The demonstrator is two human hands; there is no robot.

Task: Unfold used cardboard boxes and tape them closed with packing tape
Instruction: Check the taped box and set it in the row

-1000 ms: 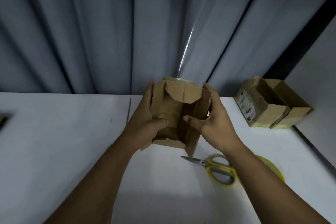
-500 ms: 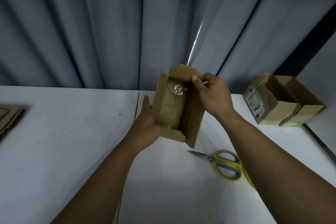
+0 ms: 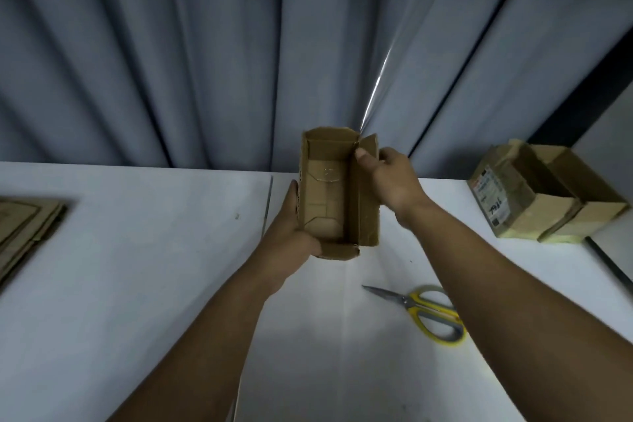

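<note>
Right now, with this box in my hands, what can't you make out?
All head view.
1. held box: underside and far outer faces, hidden by its own walls; right hand covers part of the right wall.
2. scissors: handles partly behind the right forearm.
3. flat cardboard: cut off by the left edge.
4. taped box label: print too small.

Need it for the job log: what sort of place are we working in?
Likely a makeshift packing station: on the white table lie taped used boxes at the right, flattened cardboard at the left, and yellow-handled scissors.
</note>
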